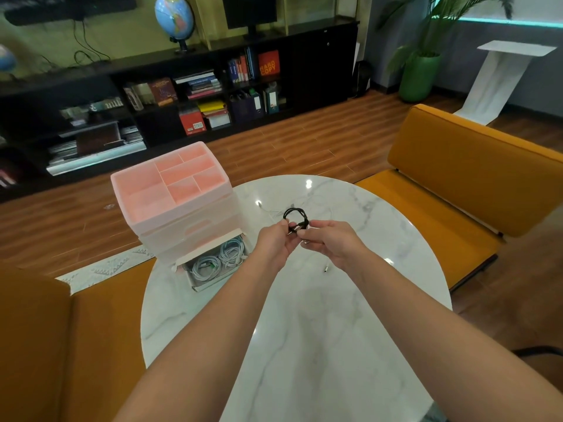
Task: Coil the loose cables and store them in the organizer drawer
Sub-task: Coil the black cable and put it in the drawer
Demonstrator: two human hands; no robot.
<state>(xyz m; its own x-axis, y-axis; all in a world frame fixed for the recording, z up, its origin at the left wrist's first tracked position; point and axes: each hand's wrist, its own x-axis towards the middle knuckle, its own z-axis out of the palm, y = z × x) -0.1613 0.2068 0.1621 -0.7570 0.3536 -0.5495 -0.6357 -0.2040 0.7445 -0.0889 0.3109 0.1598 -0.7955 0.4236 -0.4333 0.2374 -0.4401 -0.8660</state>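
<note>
Both hands were raised over the round marble table (304, 330), meeting at a small black cable (296, 217) wound into a tight coil. The left hand (274, 242) pinched the coil's lower left side between thumb and fingers; the right hand (330, 243) gripped its lower right, fingers curled in. The loop stood up above the fingertips, off the tabletop.

Just behind the hands a thin white cable (269, 210) lay loose on the marble. A small metal-tipped plug (326, 268) rested on the table near the right wrist.

Left of the hands stood the pink-and-white organizer (173, 190), compartments on top, at the table's edge. Its bottom drawer (213, 263) was pulled out, holding coiled white cables (219, 258).

Orange seats (472, 178) flanked the table. A dark bookshelf (182, 92) ran along the far wall, a globe (174, 16) on top.
</note>
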